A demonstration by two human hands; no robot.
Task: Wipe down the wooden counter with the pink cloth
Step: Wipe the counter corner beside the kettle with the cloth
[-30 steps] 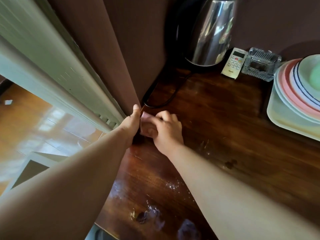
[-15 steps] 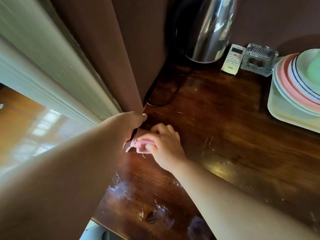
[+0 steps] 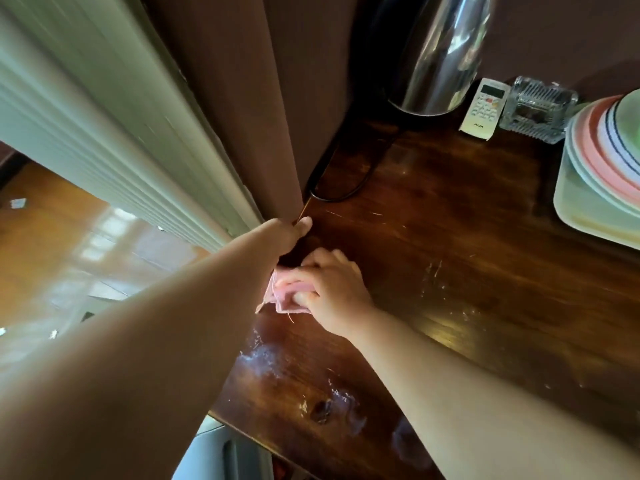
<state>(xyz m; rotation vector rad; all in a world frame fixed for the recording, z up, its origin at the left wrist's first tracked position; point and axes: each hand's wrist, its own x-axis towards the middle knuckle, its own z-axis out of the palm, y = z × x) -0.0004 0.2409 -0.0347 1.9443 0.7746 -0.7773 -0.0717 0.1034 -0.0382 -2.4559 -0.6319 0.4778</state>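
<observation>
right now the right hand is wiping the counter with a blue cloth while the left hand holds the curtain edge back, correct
Not quite: the cloth is pink, not blue, as the head view shows. The rest holds: the right hand presses it on the counter while the left hand holds the curtain edge back.

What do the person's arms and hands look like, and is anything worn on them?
Both forearms are bare, with no sleeves in view. The left hand and the right hand wear no gloves, and no rings, watch or bracelets can be seen. No markings show.

On the table (image 3: 450,258), kettle (image 3: 436,53) at twelve o'clock; remote (image 3: 483,107), ashtray (image 3: 538,109) at one; plates (image 3: 602,147) on tray (image 3: 581,209) at two.
</observation>
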